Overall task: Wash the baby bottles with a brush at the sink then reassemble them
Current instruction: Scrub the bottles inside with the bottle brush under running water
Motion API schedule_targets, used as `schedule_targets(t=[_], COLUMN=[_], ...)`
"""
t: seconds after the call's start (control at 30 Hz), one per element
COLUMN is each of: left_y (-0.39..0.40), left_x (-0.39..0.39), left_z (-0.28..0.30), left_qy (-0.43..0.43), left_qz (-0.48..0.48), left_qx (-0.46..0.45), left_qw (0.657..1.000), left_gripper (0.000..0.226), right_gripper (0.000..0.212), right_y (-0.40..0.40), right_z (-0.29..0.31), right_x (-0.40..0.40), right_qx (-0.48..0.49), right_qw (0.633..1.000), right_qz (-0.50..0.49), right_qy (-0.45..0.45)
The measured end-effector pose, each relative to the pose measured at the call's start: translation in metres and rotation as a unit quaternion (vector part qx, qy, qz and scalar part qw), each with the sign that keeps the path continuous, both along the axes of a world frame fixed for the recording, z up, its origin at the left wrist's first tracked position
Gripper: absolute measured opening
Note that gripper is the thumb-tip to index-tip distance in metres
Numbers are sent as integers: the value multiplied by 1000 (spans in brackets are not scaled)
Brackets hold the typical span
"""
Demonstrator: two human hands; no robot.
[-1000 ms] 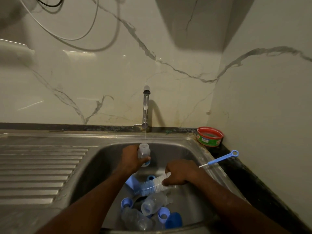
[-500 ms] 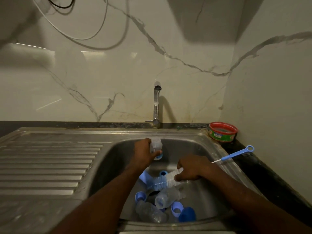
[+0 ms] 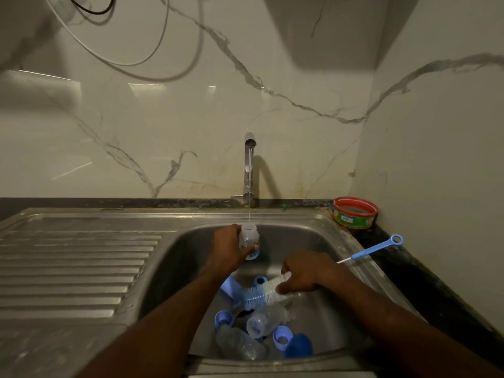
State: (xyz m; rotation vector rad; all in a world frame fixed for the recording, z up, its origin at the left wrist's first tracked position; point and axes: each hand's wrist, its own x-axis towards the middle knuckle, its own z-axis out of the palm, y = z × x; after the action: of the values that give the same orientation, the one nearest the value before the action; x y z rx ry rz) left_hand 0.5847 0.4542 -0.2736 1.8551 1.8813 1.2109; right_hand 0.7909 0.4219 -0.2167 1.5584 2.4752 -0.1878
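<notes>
My left hand grips a baby bottle upright under the tap's thin stream, over the sink; my right hand clutches the bottle brush lower down, above loose bottles and blue rings.

Showing only as two bare forearms and two bare hands. Showing at 7 o'clock, the left forearm, long and slim, narrowing toward the wrist and ending in the left hand. Showing at 5 o'clock, the right forearm, broader at the picture's edge, tapering likewise to the right hand. Staying bare right up to the picture's edge on both sides. Catching a small bright glint on the right hand's lower fingers, too small for telling a ring from a water drop. Lying in dim light, finer detail blurring.
</notes>
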Motion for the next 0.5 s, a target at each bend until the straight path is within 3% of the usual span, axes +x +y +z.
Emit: schedule_targets(t=[0.17,0.33,0.43,0.5], left_y=[0,-5,-14,-14], left_x=[-1,4,1,-1], left_z=[-5,18,9,8], left_qy=[25,-30,75,79], left_qz=[-8,31,48,68], left_qx=[-30,69,-42,-20], left_qw=[999,997,995,994], left_gripper=[50,48,37,37], right_gripper=[53,52,50,49], right_y=[-2,-3,-5,-5], right_z=[0,2,3,3], right_x=[0,1,1,1], right_qx=[0,-3,-3,-1], right_qw=[1000,1000,1000,1000], right_qz=[1,3,6,7], right_qy=[-4,-5,-8,-2])
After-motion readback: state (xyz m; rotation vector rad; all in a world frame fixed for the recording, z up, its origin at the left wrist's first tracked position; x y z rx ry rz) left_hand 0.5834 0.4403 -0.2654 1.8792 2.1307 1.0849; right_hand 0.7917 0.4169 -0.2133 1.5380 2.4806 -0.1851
